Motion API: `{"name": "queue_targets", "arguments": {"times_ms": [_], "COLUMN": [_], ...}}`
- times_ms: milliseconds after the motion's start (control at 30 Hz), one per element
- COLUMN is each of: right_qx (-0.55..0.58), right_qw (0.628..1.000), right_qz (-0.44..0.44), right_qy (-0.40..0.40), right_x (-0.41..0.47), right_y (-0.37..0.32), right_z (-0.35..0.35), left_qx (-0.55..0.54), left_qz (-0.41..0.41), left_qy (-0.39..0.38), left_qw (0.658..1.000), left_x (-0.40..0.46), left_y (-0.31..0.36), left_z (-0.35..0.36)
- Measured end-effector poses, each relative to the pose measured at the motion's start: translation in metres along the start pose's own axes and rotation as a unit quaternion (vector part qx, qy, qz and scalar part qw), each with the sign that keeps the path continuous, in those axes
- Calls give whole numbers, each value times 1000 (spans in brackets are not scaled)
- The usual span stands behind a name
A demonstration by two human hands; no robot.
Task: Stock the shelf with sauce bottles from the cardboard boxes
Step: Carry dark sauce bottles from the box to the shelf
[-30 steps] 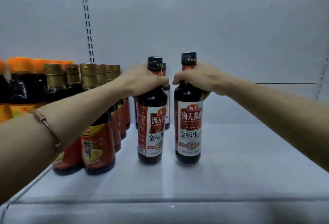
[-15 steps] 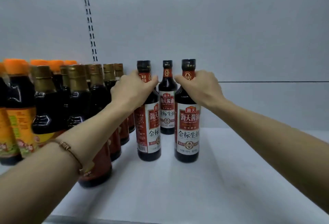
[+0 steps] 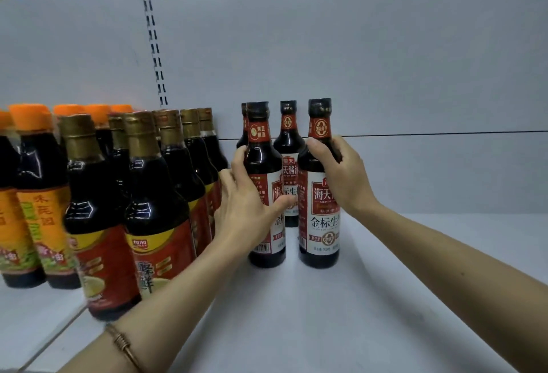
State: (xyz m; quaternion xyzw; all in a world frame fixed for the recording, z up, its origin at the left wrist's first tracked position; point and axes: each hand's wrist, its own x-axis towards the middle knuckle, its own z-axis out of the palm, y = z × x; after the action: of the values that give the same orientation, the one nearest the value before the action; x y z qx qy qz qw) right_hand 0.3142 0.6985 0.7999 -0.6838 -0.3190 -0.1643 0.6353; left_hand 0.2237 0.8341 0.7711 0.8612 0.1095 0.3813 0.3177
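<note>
The left hand [image 3: 249,212] wraps the body of the left front bottle [image 3: 264,194]; the right hand [image 3: 341,177] grips the shoulder of the right front bottle [image 3: 319,209]. Both bottles stand upright on the shelf [image 3: 326,313], near two matching bottles farther back, presumably being aligned into rows beside the gold-capped bottles [image 3: 154,194] at left.

Front pair: two sauce bottles [image 3: 318,218] side by side on the shelf [image 3: 296,313].
Behind: two more bottles [image 3: 289,141].
Left: gold-capped bottles [image 3: 154,209], then orange-capped bottles [image 3: 32,194].
</note>
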Motion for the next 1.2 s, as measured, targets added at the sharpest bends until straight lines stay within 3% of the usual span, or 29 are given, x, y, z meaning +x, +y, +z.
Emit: {"name": "queue_targets", "arguments": {"times_ms": [167, 367, 567, 667, 800, 867, 1200], "right_qx": [-43, -132, -112, -74, 23, -5, -111], "right_qw": [999, 991, 993, 997, 990, 985, 982], "right_qz": [-8, 0, 19, 34, 61, 49, 19], "right_qy": [32, 31, 18, -18, -128, -164, -150], "right_x": [6, 11, 15, 17, 13, 10, 11], "right_y": [6, 9, 11, 12, 15, 18, 19], "right_z": [12, 27, 27, 23, 11, 4, 6], "left_qx": [17, 24, 6, 1, 6, -1, 7], "left_qz": [-33, -43, -42, -42, -52, -57, -80], "left_qy": [53, 20, 14, 10, 8, 3, -31], "left_qw": [998, 999, 999, 999, 999, 998, 996], "left_x": [7, 15, 17, 18, 21, 24, 35], "left_y": [-8, -12, -15, -13, -12, -13, -7], "left_z": [5, -1, -5, -4, 0, 1, -3]}}
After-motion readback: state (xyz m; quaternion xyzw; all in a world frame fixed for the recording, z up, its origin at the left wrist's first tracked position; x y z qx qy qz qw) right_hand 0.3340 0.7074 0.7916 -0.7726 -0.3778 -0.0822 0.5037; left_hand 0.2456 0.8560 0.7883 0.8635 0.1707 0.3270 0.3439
